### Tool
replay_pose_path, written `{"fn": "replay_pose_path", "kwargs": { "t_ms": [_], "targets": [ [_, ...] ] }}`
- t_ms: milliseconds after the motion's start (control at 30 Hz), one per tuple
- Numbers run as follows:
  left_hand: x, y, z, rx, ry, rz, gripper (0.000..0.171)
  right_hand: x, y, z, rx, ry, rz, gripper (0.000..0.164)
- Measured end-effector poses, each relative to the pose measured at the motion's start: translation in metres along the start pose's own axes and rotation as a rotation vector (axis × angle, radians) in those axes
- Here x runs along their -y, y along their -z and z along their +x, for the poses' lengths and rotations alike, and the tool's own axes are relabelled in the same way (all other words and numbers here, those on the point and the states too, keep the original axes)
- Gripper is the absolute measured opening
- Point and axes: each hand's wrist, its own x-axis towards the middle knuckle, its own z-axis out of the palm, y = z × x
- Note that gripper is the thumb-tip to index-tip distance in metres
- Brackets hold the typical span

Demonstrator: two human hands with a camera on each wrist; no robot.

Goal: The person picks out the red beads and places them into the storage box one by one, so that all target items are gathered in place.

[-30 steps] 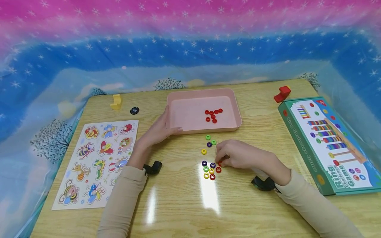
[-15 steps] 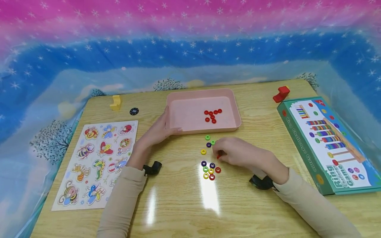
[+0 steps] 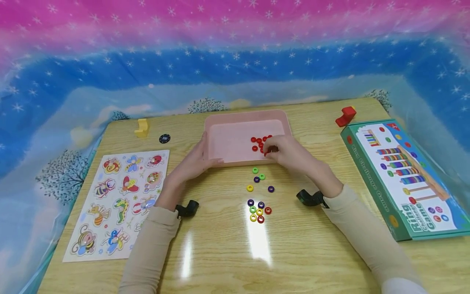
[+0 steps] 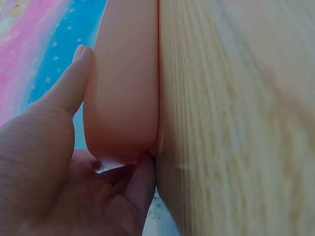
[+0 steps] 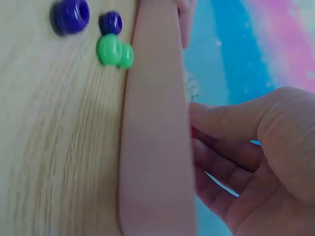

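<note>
A shallow pink tray (image 3: 229,141) stands at the middle back of the table, with several red beads (image 3: 255,148) lying in its right half. My left hand (image 3: 191,163) grips its front left corner, thumb along the front wall and fingers around the side, as the left wrist view shows. Over the tray's front right part, my right hand (image 3: 290,154) pinches a red bead (image 5: 193,132) between thumb and fingers, mostly hidden behind the wall in the right wrist view. In front of the tray lie green beads (image 3: 262,177), purple beads (image 3: 271,189), yellow beads (image 3: 250,188) and two red ones.
On the left lies an insect puzzle board (image 3: 121,204). Behind it are a yellow block (image 3: 142,128) and a black chip (image 3: 165,139). A green game box (image 3: 400,179) lies at the right, with a red block (image 3: 346,116) behind it.
My right hand has picked up a red bead from the table and carried it forward over the tray, uncovering a purple bead. My left hand has stayed at the tray's corner.
</note>
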Motion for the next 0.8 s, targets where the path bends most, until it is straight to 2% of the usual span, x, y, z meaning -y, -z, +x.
{"fn": "replay_pose_path", "kwargs": {
  "t_ms": [133, 267, 533, 800],
  "targets": [
    [-0.002, -0.001, -0.002, -0.001, -0.004, 0.013, 0.106, -0.011, -0.008, 0.012, 0.03, -0.058, 0.07, 0.003],
    [-0.003, -0.001, -0.003, -0.001, 0.001, 0.02, 0.107, -0.012, -0.016, 0.022, 0.066, -0.066, 0.073, 0.003],
    [-0.001, 0.0, -0.002, 0.001, 0.012, 0.012, 0.106, -0.01, -0.025, 0.04, -0.013, -0.095, 0.028, 0.006],
    [0.003, 0.0, 0.002, -0.005, -0.022, -0.01, 0.106, -0.007, -0.021, 0.04, -0.072, -0.059, 0.018, 0.007]
  ]
}}
